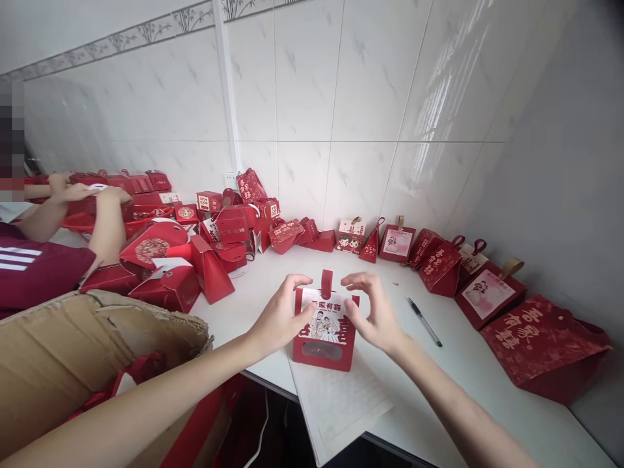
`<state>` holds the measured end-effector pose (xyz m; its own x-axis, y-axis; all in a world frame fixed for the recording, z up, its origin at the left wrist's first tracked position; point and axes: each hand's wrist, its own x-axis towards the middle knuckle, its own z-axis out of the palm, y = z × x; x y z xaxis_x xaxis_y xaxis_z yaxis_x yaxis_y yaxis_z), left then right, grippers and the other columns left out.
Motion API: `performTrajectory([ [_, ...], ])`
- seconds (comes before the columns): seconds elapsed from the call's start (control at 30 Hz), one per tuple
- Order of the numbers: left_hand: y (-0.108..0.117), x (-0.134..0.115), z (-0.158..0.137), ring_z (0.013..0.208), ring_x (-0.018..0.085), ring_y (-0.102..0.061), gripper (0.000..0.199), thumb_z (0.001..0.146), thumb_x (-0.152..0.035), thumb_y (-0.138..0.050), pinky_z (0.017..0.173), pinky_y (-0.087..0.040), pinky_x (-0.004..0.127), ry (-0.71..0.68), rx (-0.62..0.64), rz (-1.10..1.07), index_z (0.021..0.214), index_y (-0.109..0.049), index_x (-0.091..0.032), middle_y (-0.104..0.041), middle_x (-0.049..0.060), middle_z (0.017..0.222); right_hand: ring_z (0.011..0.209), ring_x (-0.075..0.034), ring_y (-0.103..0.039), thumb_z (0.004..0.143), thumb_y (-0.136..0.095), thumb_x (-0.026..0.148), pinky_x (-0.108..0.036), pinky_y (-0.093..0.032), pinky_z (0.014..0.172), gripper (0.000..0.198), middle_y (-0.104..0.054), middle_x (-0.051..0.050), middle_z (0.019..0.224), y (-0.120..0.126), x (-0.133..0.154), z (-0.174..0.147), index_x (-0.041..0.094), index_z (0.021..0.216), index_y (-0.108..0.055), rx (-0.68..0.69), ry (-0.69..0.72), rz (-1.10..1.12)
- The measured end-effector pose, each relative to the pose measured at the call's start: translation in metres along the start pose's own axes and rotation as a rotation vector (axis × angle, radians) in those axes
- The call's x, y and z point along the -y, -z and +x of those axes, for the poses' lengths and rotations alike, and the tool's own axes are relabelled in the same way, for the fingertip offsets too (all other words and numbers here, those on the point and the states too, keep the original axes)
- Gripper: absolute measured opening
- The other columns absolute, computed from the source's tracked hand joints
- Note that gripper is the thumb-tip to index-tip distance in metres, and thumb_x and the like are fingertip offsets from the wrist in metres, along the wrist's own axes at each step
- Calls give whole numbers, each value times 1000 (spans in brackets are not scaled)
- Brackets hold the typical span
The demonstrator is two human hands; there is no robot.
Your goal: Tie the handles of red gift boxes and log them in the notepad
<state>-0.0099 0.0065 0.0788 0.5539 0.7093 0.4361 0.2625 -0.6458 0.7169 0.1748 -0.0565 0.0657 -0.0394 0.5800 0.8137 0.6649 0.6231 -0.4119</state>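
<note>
1. Our left hand (pixel 279 313) and right hand (pixel 374 311) curve inward, thumbs apart from fingers; we cannot tell whether they touch.
2. Between them stands the red box (pixel 324 328), upper edges partly hidden.
3. Left of our left hand, a carton (pixel 53 351) is cut off.

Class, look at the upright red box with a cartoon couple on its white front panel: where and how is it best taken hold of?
Probably by the slim red strap loop on top, pinched from above: it rises past the top edge of the red box, which stands upright, so an overhead grip should suit. The left hand and right hand flank its sides.
</note>
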Motion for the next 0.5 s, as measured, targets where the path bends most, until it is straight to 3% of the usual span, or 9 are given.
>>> performTrajectory([
  [0.07, -4, 3, 4, 111, 18, -50, 23, 80, -22, -51, 93, -41, 36, -9, -27, -61, 100, -39, -21, -52, 6, 116, 73, -14, -52, 82, -45, 17, -27, -44, 64, 9, -53, -1, 82, 3, 9, 23, 20, 90, -41, 225, -67, -25],
  [0.17, -10, 9, 7, 97, 15, -57, 13, 83, -22, -48, 81, -47, 30, -25, -38, -155, 88, -36, -22, -56, 3, 106, 52, -8, -38, 78, -44, 11, -20, -32, 48, 11, -44, 6, 62, 3, 17, 43, 20, 75, -37, 491, -105, -43],
  [0.27, -11, 12, 8, 82, 12, -57, 4, 84, -20, -46, 75, -46, 27, -93, -27, -91, 86, -43, -21, -57, 0, 91, 50, -8, -31, 73, -42, 9, -20, -27, 46, 14, -37, 6, 60, -3, 14, 43, 20, 73, -33, 470, -94, -25],
  [0.4, -10, 12, 9, 86, 12, -55, 11, 84, -13, -44, 78, -44, 26, -246, -27, -33, 90, -50, -21, -55, 0, 90, 51, -7, -33, 71, -40, 10, -20, -29, 46, 16, -38, 5, 65, -4, 5, 36, 20, 77, -30, 435, -131, 100],
  [0.5, -9, 12, 11, 84, 13, -55, 13, 83, -12, -45, 74, -45, 26, -276, -43, -20, 90, -52, -20, -56, 1, 88, 47, -6, -32, 72, -42, 12, -20, -28, 45, 13, -39, 6, 62, 3, 6, 39, 20, 75, -32, 474, -138, 51],
])
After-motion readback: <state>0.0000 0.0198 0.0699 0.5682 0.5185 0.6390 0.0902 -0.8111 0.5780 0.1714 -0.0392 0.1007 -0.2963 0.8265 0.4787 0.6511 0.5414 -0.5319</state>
